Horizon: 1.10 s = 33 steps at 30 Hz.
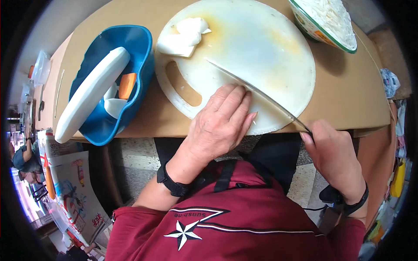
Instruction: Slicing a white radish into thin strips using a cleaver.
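Note:
My right hand (pixel 333 156) grips the handle of a kitchen knife (pixel 258 89), whose blade runs slantwise over a white plastic cutting board (pixel 281 68). My left hand (pixel 218 120) rests on the board's near part, fingers together and bent, their tips close beside the blade. Whatever lies under those fingers is hidden. A tiny white shred (pixel 254 123) shows by my left thumb. White vegetable pieces (pixel 183 37), probably radish, lie at the board's far left, beyond its handle slot.
Left of the board, a blue plastic basin (pixel 138 99) holds a long peeled white radish (pixel 93 93) jutting over its rim, white chunks (pixel 115 107) and a carrot piece (pixel 127 85). A bowl (pixel 305 19) heaped with white shreds (pixel 329 19) stands far right. Brown cardboard (pixel 346 101) covers the table.

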Motion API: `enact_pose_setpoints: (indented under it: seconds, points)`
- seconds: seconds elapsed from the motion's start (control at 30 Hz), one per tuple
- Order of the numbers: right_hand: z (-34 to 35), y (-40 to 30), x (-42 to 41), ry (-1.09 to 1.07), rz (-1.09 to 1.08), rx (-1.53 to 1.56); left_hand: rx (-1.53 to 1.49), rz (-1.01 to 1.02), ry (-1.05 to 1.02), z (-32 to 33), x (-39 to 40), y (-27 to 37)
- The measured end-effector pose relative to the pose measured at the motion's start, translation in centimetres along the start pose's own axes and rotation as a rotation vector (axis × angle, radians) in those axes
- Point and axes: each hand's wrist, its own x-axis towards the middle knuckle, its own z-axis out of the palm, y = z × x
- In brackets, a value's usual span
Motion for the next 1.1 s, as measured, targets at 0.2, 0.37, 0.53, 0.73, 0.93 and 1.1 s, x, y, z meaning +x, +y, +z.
enact_pose_setpoints:
  seconds: [0.2,0.37,0.53,0.73,0.93,1.1]
  points:
    - [1.4,-1.3,2.3,0.067,-0.089,-0.057,0.030,0.023,-0.005,-0.1,0.0,0.1]
    - [1.5,-1.0,3.0,0.111,-0.132,0.029,-0.025,-0.021,0.042,0.1,-0.1,0.1]
    - [1.0,0.3,0.4,0.102,-0.063,0.005,-0.010,0.009,0.049,0.3,-0.1,0.0]
    - [0.1,-0.1,-0.7,0.060,0.036,-0.034,-0.003,0.004,0.022,0.1,0.0,0.0]
    - [0.2,-0.1,-1.0,0.026,0.037,0.011,0.038,0.041,0.021,0.1,0.0,-0.1]
    - [0.4,-0.1,-0.9,-0.019,0.032,-0.017,0.033,0.022,0.020,0.0,0.0,0.0]
